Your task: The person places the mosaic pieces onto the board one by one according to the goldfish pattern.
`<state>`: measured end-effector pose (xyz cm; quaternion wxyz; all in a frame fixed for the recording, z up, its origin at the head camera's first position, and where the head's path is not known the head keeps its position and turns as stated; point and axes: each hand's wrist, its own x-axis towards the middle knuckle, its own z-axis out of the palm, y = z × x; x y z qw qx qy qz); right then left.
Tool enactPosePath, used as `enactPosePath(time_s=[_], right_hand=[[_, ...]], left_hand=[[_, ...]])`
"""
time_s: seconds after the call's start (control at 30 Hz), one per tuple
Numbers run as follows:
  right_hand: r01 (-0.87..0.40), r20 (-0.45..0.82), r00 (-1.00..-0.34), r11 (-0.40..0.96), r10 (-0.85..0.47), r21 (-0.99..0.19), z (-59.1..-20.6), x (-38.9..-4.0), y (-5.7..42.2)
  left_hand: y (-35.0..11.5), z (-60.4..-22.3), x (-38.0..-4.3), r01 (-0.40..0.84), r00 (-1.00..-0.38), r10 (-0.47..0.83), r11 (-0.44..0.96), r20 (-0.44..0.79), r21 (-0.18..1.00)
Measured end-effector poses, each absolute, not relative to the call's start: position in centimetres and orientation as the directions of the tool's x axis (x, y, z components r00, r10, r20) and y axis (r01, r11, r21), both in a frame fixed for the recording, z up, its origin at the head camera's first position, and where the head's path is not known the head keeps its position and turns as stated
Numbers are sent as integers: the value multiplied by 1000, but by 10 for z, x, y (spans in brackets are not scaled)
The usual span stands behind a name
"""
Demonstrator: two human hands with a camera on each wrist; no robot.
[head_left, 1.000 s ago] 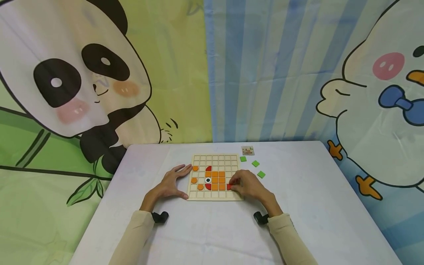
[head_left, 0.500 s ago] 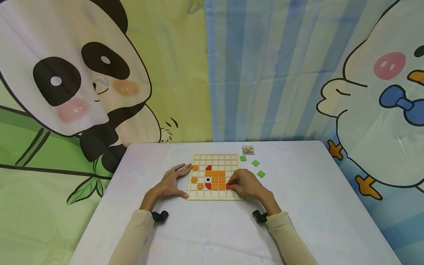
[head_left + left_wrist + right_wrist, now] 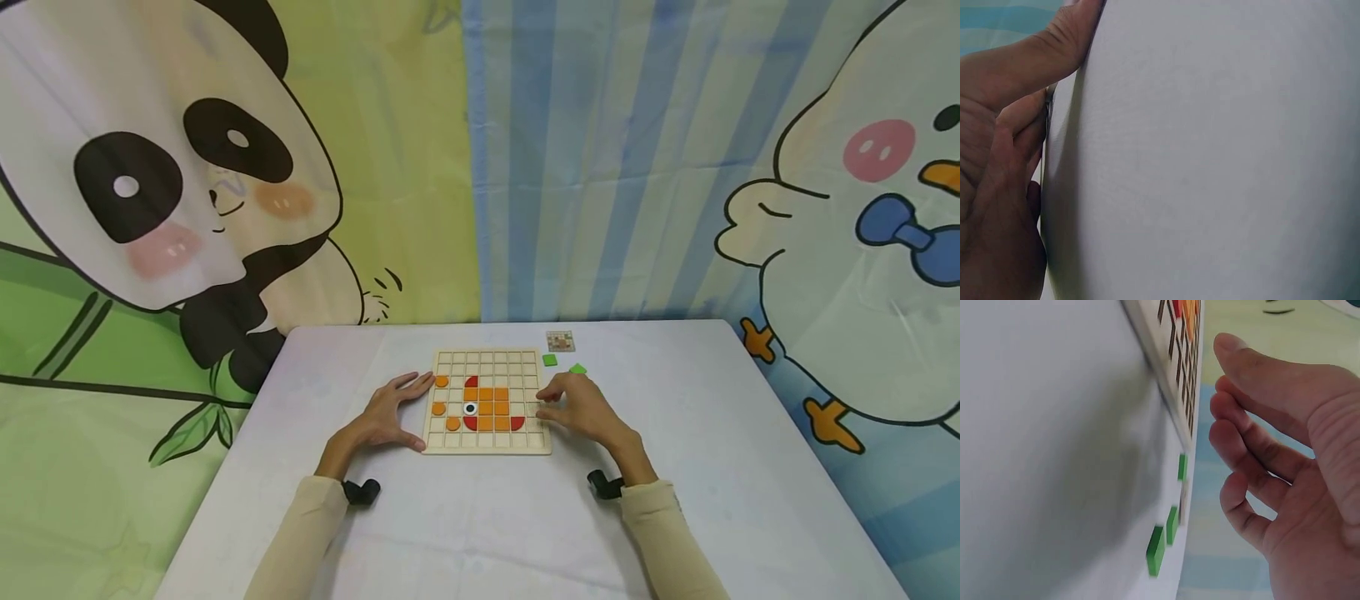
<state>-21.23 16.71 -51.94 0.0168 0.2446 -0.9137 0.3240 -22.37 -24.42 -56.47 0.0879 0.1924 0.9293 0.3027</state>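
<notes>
A wooden grid board (image 3: 491,360) lies on the white table, partly filled with orange square tiles (image 3: 486,408), an eye tile (image 3: 470,408) and red rounded pieces, one red piece (image 3: 517,423) at the lower right of the orange block. Three orange discs (image 3: 438,408) sit toward its left side. My left hand (image 3: 382,414) spreads along the board's left edge, thumb at the near corner and fingertips farther up. Raised over the board's right edge, my right hand (image 3: 588,412) holds nothing; its fingers are loosely bent, thumb apart, as the right wrist view shows.
Green square tiles (image 3: 550,360) lie right of the board; the nearest green tile (image 3: 1155,551) shows in the right wrist view but is hidden behind my right hand in the head view. A small patterned card (image 3: 560,341) lies at the back. Printed curtains (image 3: 600,167) stand behind the table.
My right hand has let go of the red piece, which now lies on the board, and has moved up and right. My left hand stays at the board's edge.
</notes>
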Motion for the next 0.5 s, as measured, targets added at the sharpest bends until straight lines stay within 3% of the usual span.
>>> enactPosePath(time_s=[0.5], right_hand=[[-261, 196, -964, 756, -177, -600, -536, -218, 224]], left_hand=[[-244, -564, -221, 299, -913, 407, 733, -41, 611]])
